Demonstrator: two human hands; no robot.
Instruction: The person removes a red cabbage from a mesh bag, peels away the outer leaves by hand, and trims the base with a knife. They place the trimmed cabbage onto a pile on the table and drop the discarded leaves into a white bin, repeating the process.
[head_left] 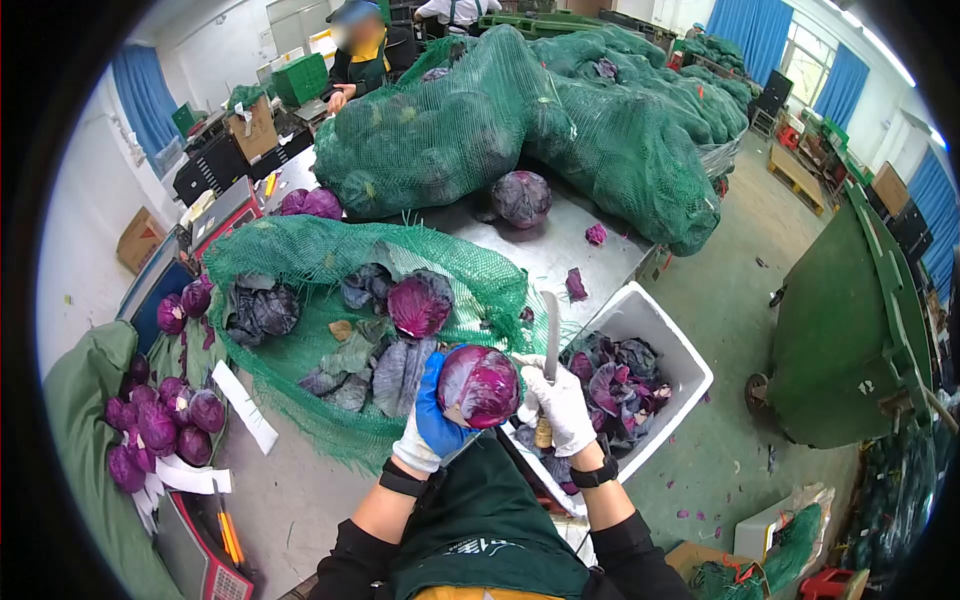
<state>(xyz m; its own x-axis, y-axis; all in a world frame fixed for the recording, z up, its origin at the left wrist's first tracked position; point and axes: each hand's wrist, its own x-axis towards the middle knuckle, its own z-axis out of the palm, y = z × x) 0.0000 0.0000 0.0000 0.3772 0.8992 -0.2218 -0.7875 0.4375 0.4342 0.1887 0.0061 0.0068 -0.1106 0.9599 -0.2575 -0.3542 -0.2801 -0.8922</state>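
Observation:
A round red cabbage (478, 386) rests in my left hand (428, 418), whose blue-and-white glove cups it from the left and below. Close at its right side is my right hand (562, 410) in a white glove, closed around a knife with its blade (552, 335) pointing up. Behind both hands, an open green mesh bag (370, 240) lies on the metal table, with another red cabbage (420, 303) and loose dark leaves (404, 372) on it. Below my right hand stands a white foam box (688, 375) holding trimmed purple leaves (620, 385).
Full green mesh sacks (430, 150) are piled at the back, with a single cabbage (521, 198) in front. Several trimmed cabbages (160, 425) sit at left on green cloth. A large green wheeled bin (840, 310) stands right. A person (365, 60) is across the table.

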